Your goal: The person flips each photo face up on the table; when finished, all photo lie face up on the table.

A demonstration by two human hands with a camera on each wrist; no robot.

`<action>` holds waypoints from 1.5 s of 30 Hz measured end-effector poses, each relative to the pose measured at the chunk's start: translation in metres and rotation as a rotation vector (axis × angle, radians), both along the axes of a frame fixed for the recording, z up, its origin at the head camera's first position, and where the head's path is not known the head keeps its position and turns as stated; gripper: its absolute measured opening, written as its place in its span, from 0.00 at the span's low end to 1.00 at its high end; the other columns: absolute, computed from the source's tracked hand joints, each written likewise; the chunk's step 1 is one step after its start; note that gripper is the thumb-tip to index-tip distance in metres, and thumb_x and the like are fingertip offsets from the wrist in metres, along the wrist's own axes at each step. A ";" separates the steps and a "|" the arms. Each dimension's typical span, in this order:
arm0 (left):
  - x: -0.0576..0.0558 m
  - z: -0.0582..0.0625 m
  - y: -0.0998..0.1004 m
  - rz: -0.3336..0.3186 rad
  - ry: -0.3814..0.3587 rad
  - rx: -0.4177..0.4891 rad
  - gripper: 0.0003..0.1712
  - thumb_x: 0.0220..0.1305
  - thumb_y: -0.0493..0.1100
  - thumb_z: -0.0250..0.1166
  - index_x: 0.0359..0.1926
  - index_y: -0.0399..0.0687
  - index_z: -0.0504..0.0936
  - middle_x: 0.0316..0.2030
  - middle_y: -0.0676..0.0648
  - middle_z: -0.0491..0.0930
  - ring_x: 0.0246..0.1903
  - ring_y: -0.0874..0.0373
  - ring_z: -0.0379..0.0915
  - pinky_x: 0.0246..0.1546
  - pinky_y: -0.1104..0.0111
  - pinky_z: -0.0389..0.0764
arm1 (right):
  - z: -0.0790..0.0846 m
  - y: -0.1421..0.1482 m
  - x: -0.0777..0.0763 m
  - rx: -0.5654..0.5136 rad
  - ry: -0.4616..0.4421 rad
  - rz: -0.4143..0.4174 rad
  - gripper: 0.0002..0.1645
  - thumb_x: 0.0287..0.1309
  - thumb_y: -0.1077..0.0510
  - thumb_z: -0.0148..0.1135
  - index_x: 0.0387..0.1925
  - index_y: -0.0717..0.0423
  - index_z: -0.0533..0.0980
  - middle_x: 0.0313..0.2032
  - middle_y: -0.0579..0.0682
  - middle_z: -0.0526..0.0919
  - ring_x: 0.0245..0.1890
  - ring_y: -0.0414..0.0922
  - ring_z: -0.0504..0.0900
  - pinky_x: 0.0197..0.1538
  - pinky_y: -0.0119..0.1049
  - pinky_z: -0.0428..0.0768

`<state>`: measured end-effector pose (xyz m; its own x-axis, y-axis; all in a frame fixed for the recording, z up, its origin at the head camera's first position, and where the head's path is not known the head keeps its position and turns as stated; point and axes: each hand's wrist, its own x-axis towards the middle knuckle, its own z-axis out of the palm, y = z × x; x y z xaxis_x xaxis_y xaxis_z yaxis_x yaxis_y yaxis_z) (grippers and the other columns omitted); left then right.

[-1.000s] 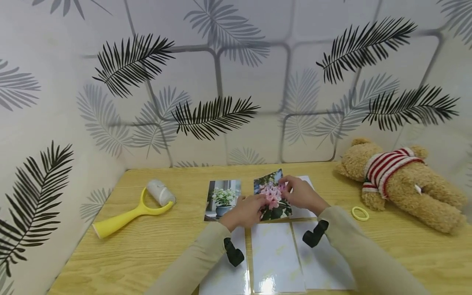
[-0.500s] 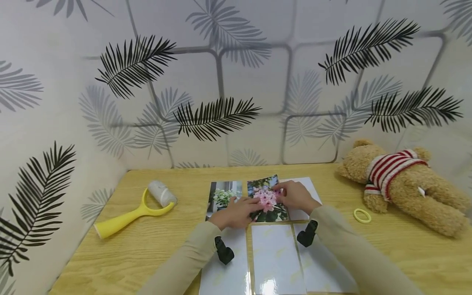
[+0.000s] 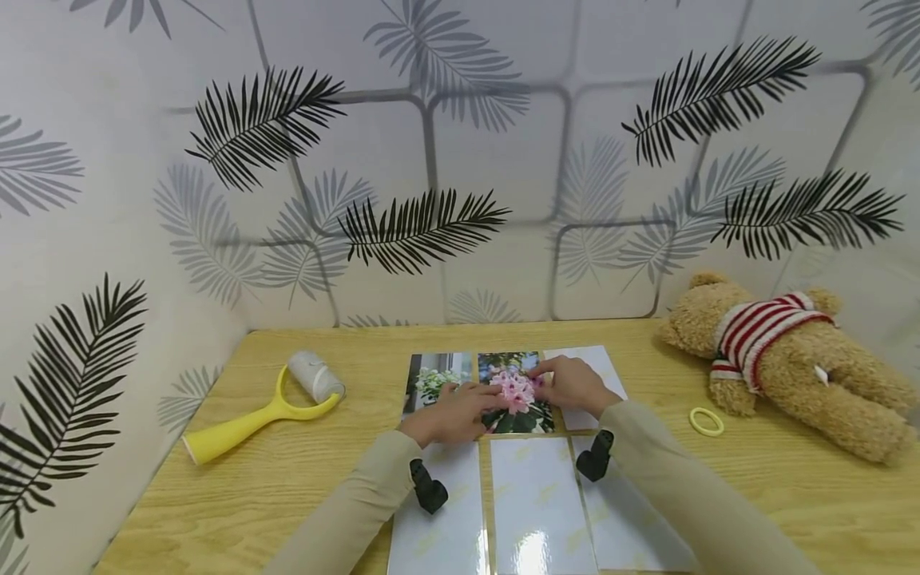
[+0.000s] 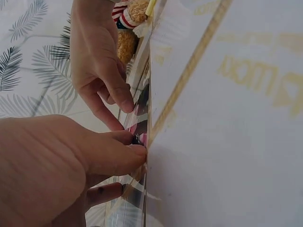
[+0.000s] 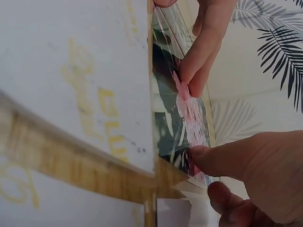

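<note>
A photo of pink flowers point(image 3: 516, 391) lies nearly flat between a photo of a potted white-flowered plant point(image 3: 437, 375) and a white sheet point(image 3: 602, 366). My left hand point(image 3: 454, 412) reaches in from the left, its fingertips touching the pink-flower photo; its wrist overlaps part of the plant photo. On the other side, my right hand point(image 3: 573, 385) rests thumb and fingertips at the photo's right edge. The right wrist view shows the right thumb point(image 5: 218, 158) on the glossy surface, opposite the left fingers point(image 5: 199, 66). In the left wrist view the left thumb point(image 4: 118, 158) sits along the sheet's edge.
Glossy white sheets point(image 3: 537, 499) with faint yellow lettering line the front of the wooden table point(image 3: 237, 511). To the left lies a yellow-handled lint roller point(image 3: 267, 407). A yellow ring point(image 3: 707, 422) and a teddy bear point(image 3: 791, 359) in a striped top lie right. A leaf-patterned wall stands behind.
The pink-flower photo, tilted with its top right corner lifted a second ago, has come down flat and shifted slightly left. Both hands moved left with it, the left one farther over the plant photo.
</note>
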<state>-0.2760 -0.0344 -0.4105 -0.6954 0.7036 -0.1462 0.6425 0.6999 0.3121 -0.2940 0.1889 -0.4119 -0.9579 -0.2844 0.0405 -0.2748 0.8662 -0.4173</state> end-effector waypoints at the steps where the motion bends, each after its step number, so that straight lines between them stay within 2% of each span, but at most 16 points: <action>1: 0.000 0.000 0.000 0.000 -0.001 0.003 0.27 0.67 0.40 0.58 0.67 0.57 0.70 0.72 0.48 0.58 0.71 0.42 0.52 0.65 0.39 0.52 | 0.000 0.001 0.000 -0.009 0.002 0.005 0.18 0.56 0.56 0.66 0.48 0.55 0.83 0.14 0.47 0.73 0.15 0.38 0.62 0.20 0.30 0.58; 4: -0.001 0.000 -0.001 -0.001 -0.012 0.020 0.27 0.66 0.39 0.59 0.66 0.56 0.71 0.72 0.48 0.59 0.71 0.42 0.52 0.65 0.40 0.52 | 0.000 0.003 0.002 -0.039 0.022 0.037 0.16 0.55 0.56 0.65 0.46 0.55 0.84 0.13 0.46 0.73 0.14 0.37 0.61 0.20 0.30 0.57; 7: -0.002 0.000 -0.002 -0.005 -0.019 0.038 0.27 0.65 0.37 0.60 0.65 0.55 0.73 0.71 0.47 0.60 0.71 0.43 0.53 0.64 0.40 0.54 | 0.000 0.007 0.002 -0.062 0.010 0.047 0.15 0.56 0.57 0.61 0.44 0.56 0.84 0.17 0.46 0.77 0.16 0.38 0.66 0.21 0.30 0.62; 9: -0.003 0.001 -0.002 -0.013 -0.019 0.053 0.27 0.63 0.36 0.61 0.64 0.53 0.74 0.71 0.46 0.62 0.70 0.44 0.55 0.64 0.41 0.56 | -0.001 0.011 0.002 -0.075 -0.004 0.026 0.15 0.57 0.58 0.58 0.44 0.57 0.84 0.22 0.48 0.79 0.19 0.40 0.69 0.23 0.31 0.65; 11: -0.005 0.003 -0.001 -0.027 -0.011 0.067 0.27 0.61 0.35 0.62 0.62 0.53 0.76 0.67 0.47 0.67 0.66 0.47 0.62 0.62 0.43 0.59 | -0.002 0.017 0.002 -0.084 -0.026 -0.018 0.14 0.58 0.60 0.57 0.43 0.57 0.83 0.27 0.51 0.81 0.22 0.43 0.70 0.25 0.33 0.66; 14: -0.008 0.006 0.000 -0.046 -0.007 0.074 0.27 0.58 0.34 0.64 0.60 0.52 0.77 0.61 0.48 0.73 0.60 0.48 0.68 0.60 0.45 0.62 | -0.003 0.028 0.006 -0.089 -0.022 -0.064 0.12 0.60 0.61 0.57 0.43 0.58 0.82 0.29 0.54 0.80 0.23 0.44 0.70 0.26 0.33 0.66; 16: -0.010 0.008 0.002 -0.059 -0.016 0.062 0.27 0.58 0.35 0.65 0.59 0.51 0.77 0.61 0.47 0.73 0.59 0.47 0.68 0.61 0.44 0.61 | -0.003 0.037 0.011 -0.092 -0.025 -0.079 0.12 0.61 0.61 0.57 0.44 0.59 0.81 0.28 0.53 0.79 0.23 0.43 0.69 0.27 0.33 0.67; 17: -0.010 0.008 0.003 -0.061 -0.025 0.054 0.27 0.58 0.37 0.65 0.60 0.51 0.76 0.63 0.47 0.71 0.63 0.47 0.65 0.64 0.42 0.59 | -0.003 0.042 0.014 -0.091 -0.030 -0.083 0.12 0.61 0.62 0.57 0.45 0.60 0.80 0.27 0.53 0.78 0.23 0.43 0.69 0.27 0.33 0.67; 21: -0.016 0.010 0.012 -0.085 -0.063 0.082 0.28 0.58 0.41 0.67 0.61 0.50 0.75 0.67 0.45 0.66 0.68 0.46 0.58 0.65 0.39 0.53 | -0.007 0.061 0.023 -0.099 -0.048 -0.101 0.14 0.62 0.62 0.57 0.48 0.60 0.78 0.27 0.52 0.76 0.25 0.44 0.70 0.28 0.34 0.69; 26: -0.024 0.009 0.032 -0.119 -0.022 0.187 0.23 0.62 0.41 0.63 0.59 0.45 0.76 0.62 0.43 0.71 0.65 0.45 0.62 0.64 0.42 0.59 | -0.012 0.080 0.029 -0.096 0.042 -0.088 0.14 0.60 0.63 0.58 0.47 0.62 0.78 0.34 0.56 0.77 0.32 0.47 0.73 0.34 0.37 0.72; 30: -0.025 0.007 0.055 -0.137 0.025 0.229 0.21 0.63 0.40 0.61 0.57 0.43 0.77 0.58 0.42 0.75 0.62 0.46 0.66 0.63 0.47 0.62 | -0.009 0.089 0.036 -0.097 0.091 -0.075 0.17 0.60 0.63 0.59 0.50 0.67 0.77 0.40 0.63 0.79 0.40 0.53 0.74 0.41 0.45 0.74; 32: -0.024 0.006 0.069 -0.159 0.046 0.240 0.21 0.62 0.39 0.60 0.57 0.42 0.77 0.52 0.41 0.78 0.54 0.48 0.72 0.60 0.53 0.68 | -0.007 0.093 0.040 -0.091 0.075 -0.066 0.21 0.60 0.61 0.59 0.53 0.69 0.75 0.45 0.66 0.79 0.44 0.58 0.74 0.46 0.52 0.73; 36: -0.020 0.002 0.091 -0.177 0.035 0.196 0.21 0.64 0.40 0.60 0.58 0.43 0.77 0.57 0.42 0.77 0.49 0.52 0.76 0.59 0.61 0.70 | -0.002 0.097 0.047 -0.079 0.016 -0.025 0.29 0.62 0.58 0.59 0.60 0.73 0.69 0.55 0.71 0.75 0.53 0.66 0.72 0.55 0.62 0.69; 39: -0.017 0.000 0.101 -0.166 0.022 0.114 0.20 0.65 0.43 0.62 0.57 0.46 0.79 0.66 0.46 0.69 0.59 0.52 0.71 0.64 0.60 0.67 | 0.000 0.098 0.049 -0.122 -0.052 -0.004 0.33 0.64 0.55 0.58 0.63 0.74 0.65 0.59 0.73 0.70 0.53 0.65 0.73 0.55 0.60 0.71; 41: -0.015 -0.001 0.106 -0.162 0.017 0.080 0.19 0.64 0.43 0.63 0.56 0.46 0.80 0.66 0.47 0.69 0.62 0.51 0.68 0.64 0.59 0.66 | -0.001 0.099 0.050 -0.177 -0.108 -0.015 0.34 0.66 0.54 0.56 0.65 0.73 0.62 0.62 0.73 0.67 0.54 0.65 0.73 0.55 0.58 0.73; 45: -0.013 -0.001 0.110 -0.157 0.015 0.059 0.20 0.63 0.42 0.64 0.56 0.47 0.80 0.66 0.48 0.69 0.66 0.50 0.64 0.65 0.56 0.65 | -0.005 0.105 0.052 -0.357 -0.245 -0.100 0.35 0.70 0.51 0.51 0.69 0.68 0.57 0.67 0.71 0.60 0.60 0.65 0.67 0.58 0.57 0.71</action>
<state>-0.2888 0.0755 -0.4111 -0.5780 0.8109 -0.0918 0.7474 0.5711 0.3394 -0.2425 0.2939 -0.4169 -0.9735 -0.1988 -0.1128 -0.0521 0.6733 -0.7375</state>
